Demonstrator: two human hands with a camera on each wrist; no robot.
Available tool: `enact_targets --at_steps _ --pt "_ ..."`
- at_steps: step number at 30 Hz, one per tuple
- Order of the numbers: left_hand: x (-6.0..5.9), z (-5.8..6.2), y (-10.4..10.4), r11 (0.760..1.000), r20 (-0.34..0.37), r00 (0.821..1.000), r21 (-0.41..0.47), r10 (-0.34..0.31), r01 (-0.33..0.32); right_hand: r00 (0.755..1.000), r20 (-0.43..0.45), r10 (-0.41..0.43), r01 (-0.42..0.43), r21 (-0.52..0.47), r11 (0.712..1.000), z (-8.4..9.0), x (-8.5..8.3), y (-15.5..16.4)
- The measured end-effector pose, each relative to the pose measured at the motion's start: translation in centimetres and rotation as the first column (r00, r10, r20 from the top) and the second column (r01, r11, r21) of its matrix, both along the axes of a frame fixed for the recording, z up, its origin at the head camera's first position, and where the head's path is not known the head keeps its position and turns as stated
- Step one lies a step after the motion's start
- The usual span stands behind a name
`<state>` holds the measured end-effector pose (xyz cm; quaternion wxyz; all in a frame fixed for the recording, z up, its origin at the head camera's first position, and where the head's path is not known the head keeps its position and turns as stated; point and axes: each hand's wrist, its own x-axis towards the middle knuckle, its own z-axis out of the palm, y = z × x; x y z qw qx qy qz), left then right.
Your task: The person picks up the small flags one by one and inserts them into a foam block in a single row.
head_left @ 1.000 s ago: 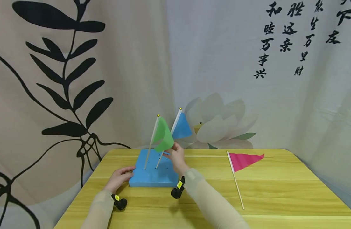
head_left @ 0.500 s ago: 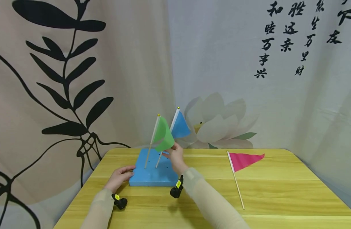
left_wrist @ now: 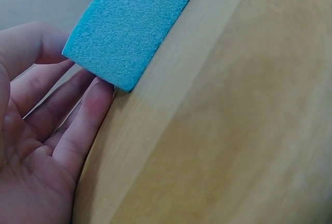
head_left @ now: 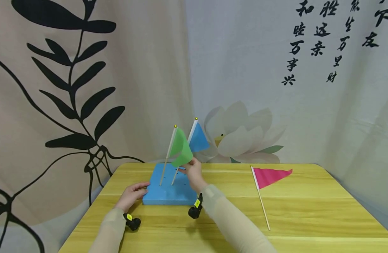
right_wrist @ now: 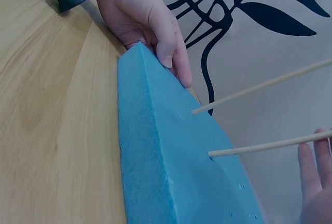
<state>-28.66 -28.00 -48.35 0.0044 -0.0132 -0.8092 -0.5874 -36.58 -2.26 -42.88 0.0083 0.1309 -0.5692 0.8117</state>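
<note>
Near the table's back edge lies a blue foam block with small holes in its top. Two stick flags stand in it, both leaning right: a green flag on the left and a blue flag behind. My right hand pinches the blue flag's stick below its cloth, partly hidden by the green cloth. The right wrist view catches fingertips of that hand at the nearer stick. My left hand touches the block's left side with fairly straight fingers; in the left wrist view they meet the block's corner.
A pink pennant flag on a stick lies on the wooden table, right of the right arm. A cloth backdrop printed with leaves, a flower and writing hangs behind the table. Black cameras sit on both wrists.
The blue flag's top has swung slightly left, more upright, with my right hand shifting a little the same way. The left hand and the block stay in place.
</note>
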Motion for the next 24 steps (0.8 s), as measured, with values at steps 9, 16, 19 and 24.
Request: enact_targets --at_steps 9,16,19,24 --pt "-0.1 -0.1 0.1 1.0 0.0 1.0 -0.004 -0.002 0.002 1.0 0.018 -0.007 0.007 0.038 0.999 -0.2 0.0 0.3" --pt "-0.4 -0.4 -0.2 1.0 -0.012 1.0 0.006 -0.009 0.01 1.0 0.005 0.028 -0.028 0.061 0.998 -0.4 0.5 0.3" --pt "-0.4 -0.3 -0.3 1.0 -0.018 1.0 0.0 -0.011 0.011 0.999 -0.006 0.034 -0.033 0.08 0.996 -0.6 0.7 0.2" --pt "-0.2 -0.2 -0.2 1.0 -0.016 1.0 -0.01 -0.01 0.01 1.0 -0.001 0.017 -0.017 0.094 0.995 -0.8 1.0 0.2"
